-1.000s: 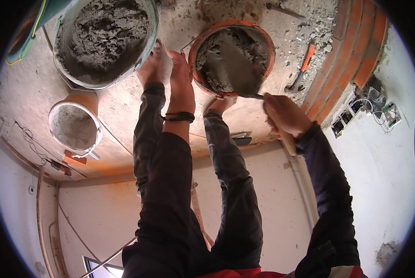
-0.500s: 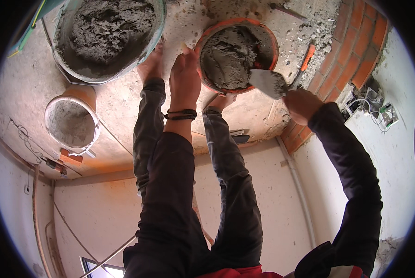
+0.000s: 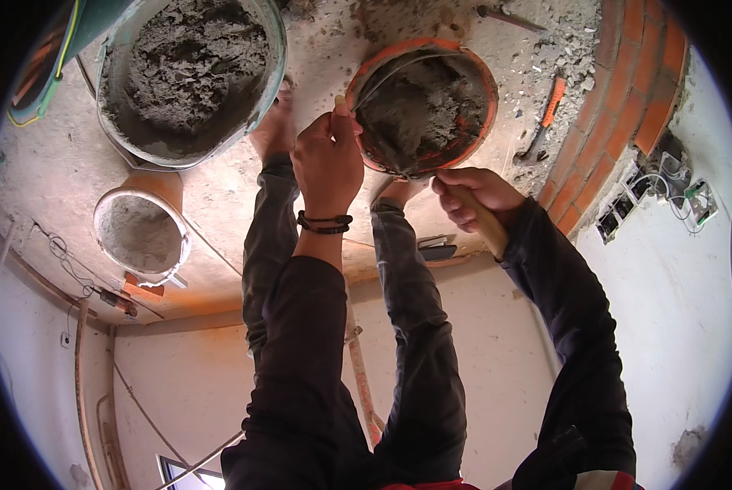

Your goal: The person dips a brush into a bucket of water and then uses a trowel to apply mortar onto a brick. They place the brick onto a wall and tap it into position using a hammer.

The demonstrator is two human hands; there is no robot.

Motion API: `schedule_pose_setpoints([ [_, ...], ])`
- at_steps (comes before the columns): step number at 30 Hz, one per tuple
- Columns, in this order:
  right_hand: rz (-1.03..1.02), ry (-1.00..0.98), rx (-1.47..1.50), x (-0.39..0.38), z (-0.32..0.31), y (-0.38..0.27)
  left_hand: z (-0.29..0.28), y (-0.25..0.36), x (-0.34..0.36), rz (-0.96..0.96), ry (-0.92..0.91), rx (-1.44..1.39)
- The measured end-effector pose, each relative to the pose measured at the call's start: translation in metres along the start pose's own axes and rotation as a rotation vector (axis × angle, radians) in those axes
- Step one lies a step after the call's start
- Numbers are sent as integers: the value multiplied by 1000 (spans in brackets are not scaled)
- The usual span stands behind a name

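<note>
Three vessels of grey mortar stand on the dusty floor. The round orange rubber bucket (image 3: 424, 106) sits at about one o'clock, its thin wire handle (image 3: 386, 73) arching over the wet mix. The left hand (image 3: 327, 159) has its fingers pinched shut on that handle at the bucket's near-left rim. The right hand (image 3: 472, 196) is clenched around a pale wooden tool handle (image 3: 487, 222) just under the bucket's lower edge; the tool's blade is hidden, probably behind the rim. One large grey tub (image 3: 188, 77) lies at eleven o'clock, one small white pail (image 3: 141, 229) at nine. One orange-handled tool (image 3: 545, 114) rests by the red brick wall (image 3: 627, 114).
</note>
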State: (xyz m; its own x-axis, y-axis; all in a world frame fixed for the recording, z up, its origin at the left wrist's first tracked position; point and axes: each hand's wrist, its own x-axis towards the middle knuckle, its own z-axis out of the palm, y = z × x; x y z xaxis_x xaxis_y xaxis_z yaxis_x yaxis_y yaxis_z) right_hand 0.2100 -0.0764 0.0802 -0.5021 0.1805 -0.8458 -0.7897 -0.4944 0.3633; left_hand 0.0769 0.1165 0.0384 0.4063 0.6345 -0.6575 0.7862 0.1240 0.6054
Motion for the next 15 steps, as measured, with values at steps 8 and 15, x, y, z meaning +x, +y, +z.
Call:
schedule_pose_setpoints([
  [8, -91, -176, 23, -87, -57, 31, 7, -8, 3, -2, 4, -88],
  [15, -327, 627, -220, -4, -6, 45, 13, 9, 4, -348, -179, -629],
])
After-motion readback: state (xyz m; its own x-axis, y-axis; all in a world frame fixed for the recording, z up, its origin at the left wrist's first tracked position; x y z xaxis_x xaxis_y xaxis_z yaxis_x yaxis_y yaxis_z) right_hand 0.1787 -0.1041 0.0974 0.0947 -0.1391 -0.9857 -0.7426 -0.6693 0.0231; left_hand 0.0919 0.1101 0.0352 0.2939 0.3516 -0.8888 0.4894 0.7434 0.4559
